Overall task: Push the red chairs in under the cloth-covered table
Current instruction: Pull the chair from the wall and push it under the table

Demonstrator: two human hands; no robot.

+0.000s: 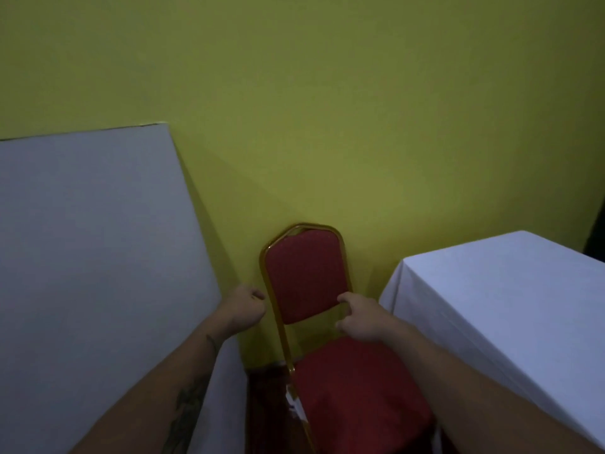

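Forearms fill the lower frame, nearest my view; legend runs L to R.

(a) Left counter: cloth-covered, grey-white, its edge just beside the chair's L side.

(b) Left hand: grip clenched into a loose fist, beside the gold frame of the backrest. Whether the knuckles touch the frame I cannot tell; it holds nothing I can see.

(c) Red chair: upright, backrest toward the yellow wall, seat toward me, standing in the gap between the two counters, under neither.

(d) Right hand: grip half open, fingers curled at the lower R edge of the backrest pad, thumb below; contact looks light, not yet a firm hold.

(e) Right counter: white cloth, its corner near the seat.

Step in hand, my judgement: take hold of the chair w/ both hands. Grip the frame rails, not the pad, at equal height; then turn the chair to face its counter before pushing, keeping the legs clear of the hanging cloth.
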